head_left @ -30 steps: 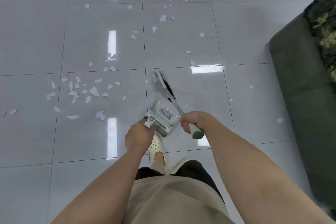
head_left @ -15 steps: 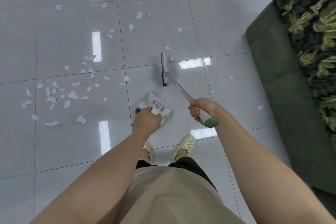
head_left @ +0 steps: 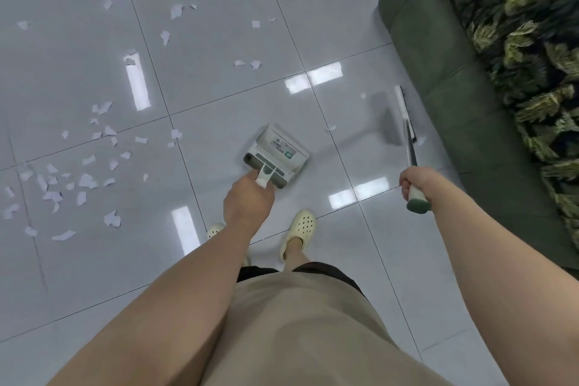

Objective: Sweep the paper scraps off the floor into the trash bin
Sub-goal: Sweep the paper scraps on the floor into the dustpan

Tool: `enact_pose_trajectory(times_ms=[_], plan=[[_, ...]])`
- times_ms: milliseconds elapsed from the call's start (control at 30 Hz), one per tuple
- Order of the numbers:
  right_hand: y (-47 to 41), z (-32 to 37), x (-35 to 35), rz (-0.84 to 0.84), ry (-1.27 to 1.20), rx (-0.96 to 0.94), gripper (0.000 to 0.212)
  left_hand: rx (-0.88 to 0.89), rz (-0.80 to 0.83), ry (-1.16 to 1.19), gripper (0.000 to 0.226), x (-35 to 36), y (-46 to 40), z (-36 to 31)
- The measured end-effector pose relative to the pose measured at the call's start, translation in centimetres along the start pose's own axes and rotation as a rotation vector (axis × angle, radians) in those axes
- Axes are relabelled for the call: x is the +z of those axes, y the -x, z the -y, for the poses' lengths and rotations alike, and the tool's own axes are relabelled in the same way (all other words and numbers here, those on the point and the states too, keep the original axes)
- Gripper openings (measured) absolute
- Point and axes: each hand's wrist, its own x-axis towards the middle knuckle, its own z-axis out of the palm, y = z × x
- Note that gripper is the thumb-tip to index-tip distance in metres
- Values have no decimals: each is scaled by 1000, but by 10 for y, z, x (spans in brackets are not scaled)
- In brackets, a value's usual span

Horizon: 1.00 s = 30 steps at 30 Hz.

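Fingers of the right hand (head_left: pixel 413 182) curl tight around the broom (head_left: pixel 409 138) handle just above its green end cap, at about four o'clock from centre; the shaft runs up toward one o'clock, its brush head low beside the green sofa (head_left: pixel 445 97). Left hand (head_left: pixel 249 202) grips the dustpan (head_left: pixel 275 153) by its short handle, fingers wrapped under and mostly hidden, the pan sitting near the middle of the view. Paper scraps (head_left: pixel 84 180) lie scattered over the glossy tiled floor (head_left: pixel 219 41), thickest at nine o'clock, thinner toward eleven and twelve. One scrap (head_left: pixel 422 140) lies just beside the brush head. No trash bin shows.
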Motion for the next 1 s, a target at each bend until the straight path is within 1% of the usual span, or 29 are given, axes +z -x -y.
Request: enact_pose_trajectory(times_ms=[167, 300, 433, 533, 633, 700, 800, 900, 1000], plan=[[-52, -1, -56, -24, -55, 113, 18, 6, -1, -106, 14, 17, -10, -7], [-91, -8, -87, -54, -51, 173, 18, -15, -15, -92, 14, 20, -19, -12], [-108, -10, -95, 25, -24, 262, 20, -61, -40, -53, 18, 26, -31, -31], [-101, -12, -79, 113, 18, 258, 17, -73, -40, -66, 17, 31, -42, -49], [-93, -22, -58, 188, 145, 226, 11, -75, -39, -72, 13, 35, -46, -62], [-87, -23, -41, 241, 160, 206, 11, -74, -39, -70, 13, 35, -47, -62], [-69, -13, -5, 311, 211, 174, 18, -96, -25, -77, 17, 28, -47, -54], [-46, 6, 46, 392, 316, 102, 25, -132, -29, -77, 30, 17, -51, -42], [-15, 29, 96, 496, 416, 24, 14, -167, -26, -45, 33, 12, -52, -32]])
